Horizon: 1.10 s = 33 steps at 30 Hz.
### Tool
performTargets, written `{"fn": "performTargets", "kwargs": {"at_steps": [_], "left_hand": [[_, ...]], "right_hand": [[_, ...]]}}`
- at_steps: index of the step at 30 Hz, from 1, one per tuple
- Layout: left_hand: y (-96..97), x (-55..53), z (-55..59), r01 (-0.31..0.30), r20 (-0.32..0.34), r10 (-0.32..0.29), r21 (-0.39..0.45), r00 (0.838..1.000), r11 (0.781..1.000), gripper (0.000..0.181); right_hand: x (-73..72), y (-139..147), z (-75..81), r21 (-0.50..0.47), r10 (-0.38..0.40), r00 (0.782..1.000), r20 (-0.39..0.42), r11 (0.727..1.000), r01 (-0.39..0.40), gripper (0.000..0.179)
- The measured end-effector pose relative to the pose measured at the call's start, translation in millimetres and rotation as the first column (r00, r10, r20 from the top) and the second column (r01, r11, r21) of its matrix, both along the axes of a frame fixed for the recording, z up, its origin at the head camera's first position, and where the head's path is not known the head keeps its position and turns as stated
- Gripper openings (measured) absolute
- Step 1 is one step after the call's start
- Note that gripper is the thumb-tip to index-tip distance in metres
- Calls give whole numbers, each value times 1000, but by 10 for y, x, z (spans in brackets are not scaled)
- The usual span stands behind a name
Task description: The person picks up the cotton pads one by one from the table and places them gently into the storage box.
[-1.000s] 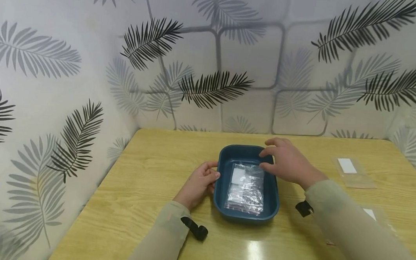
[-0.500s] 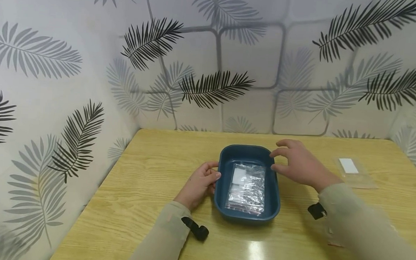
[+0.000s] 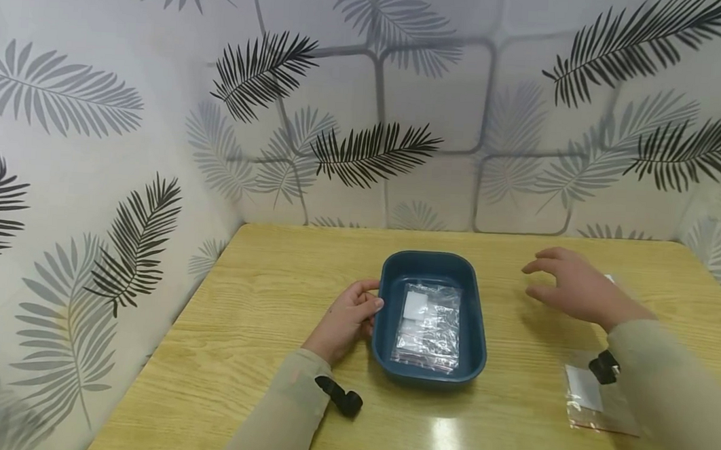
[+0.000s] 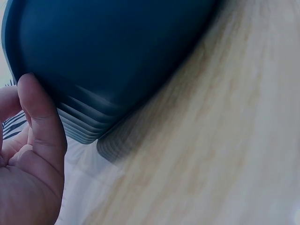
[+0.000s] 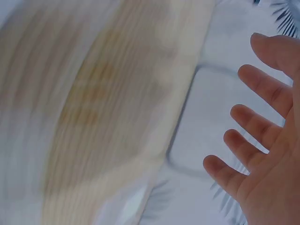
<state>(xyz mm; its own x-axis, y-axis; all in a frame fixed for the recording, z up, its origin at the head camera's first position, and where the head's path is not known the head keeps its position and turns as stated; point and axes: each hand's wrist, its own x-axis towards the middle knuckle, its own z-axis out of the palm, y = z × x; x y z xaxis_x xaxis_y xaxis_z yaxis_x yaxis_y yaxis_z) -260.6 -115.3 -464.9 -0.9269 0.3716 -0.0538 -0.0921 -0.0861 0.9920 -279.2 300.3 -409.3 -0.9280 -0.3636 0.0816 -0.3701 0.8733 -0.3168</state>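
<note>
A dark blue plastic tub (image 3: 480, 326) stands on the wooden table, with clear zip bags (image 3: 437, 327) lying flat in it; a white piece shows through one. My left hand (image 3: 344, 319) holds the tub's left rim, its thumb at the edge and the other fingers curled outside. In the left wrist view the thumb (image 4: 40, 108) meets the tub wall (image 4: 117, 51) just under the rim. Over the table to the right, my right hand (image 3: 577, 287) hovers with fingers spread and nothing in them. The right wrist view shows its fingers (image 5: 262, 126) apart.
A clear zip bag with a white piece (image 3: 584, 387) lies on the right of the table, partly under the right forearm. Another white piece behind the right hand is mostly hidden. A leaf-patterned wall (image 3: 430, 181) borders the table's back edge.
My right hand has moved from above the tub's right rim out to the right, uncovering the near bag and covering the far one. The left hand and tub have stayed in place.
</note>
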Motion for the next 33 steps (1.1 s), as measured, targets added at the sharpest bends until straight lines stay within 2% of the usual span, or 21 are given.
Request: {"fn": "performTargets", "kwargs": {"at_steps": [9, 16, 20, 28, 33], "left_hand": [[-10, 2, -23, -3, -4, 3, 2, 1000, 1000, 47], [-8, 0, -35, -7, -4, 7, 4, 1000, 1000, 46], [-12, -10, -41, -8, 0, 8, 6, 1000, 1000, 46], [-17, -15, -50, 1, 5, -1, 18, 1000, 1000, 45], [-16, -14, -51, -3, 10, 3, 24, 1000, 1000, 45]], "right_hand": [[-32, 785, -126, 39, -113, 992, 49, 993, 111, 50], [-15, 1268, -176, 121, -226, 972, 65, 969, 217, 52], [-8, 1402, -234, 173, -244, 968, 58, 958, 231, 52], [28, 1514, -394, 250, -248, 962, 112, 944, 215, 61], [13, 1535, -449, 265, -245, 966, 87, 940, 214, 55]]}}
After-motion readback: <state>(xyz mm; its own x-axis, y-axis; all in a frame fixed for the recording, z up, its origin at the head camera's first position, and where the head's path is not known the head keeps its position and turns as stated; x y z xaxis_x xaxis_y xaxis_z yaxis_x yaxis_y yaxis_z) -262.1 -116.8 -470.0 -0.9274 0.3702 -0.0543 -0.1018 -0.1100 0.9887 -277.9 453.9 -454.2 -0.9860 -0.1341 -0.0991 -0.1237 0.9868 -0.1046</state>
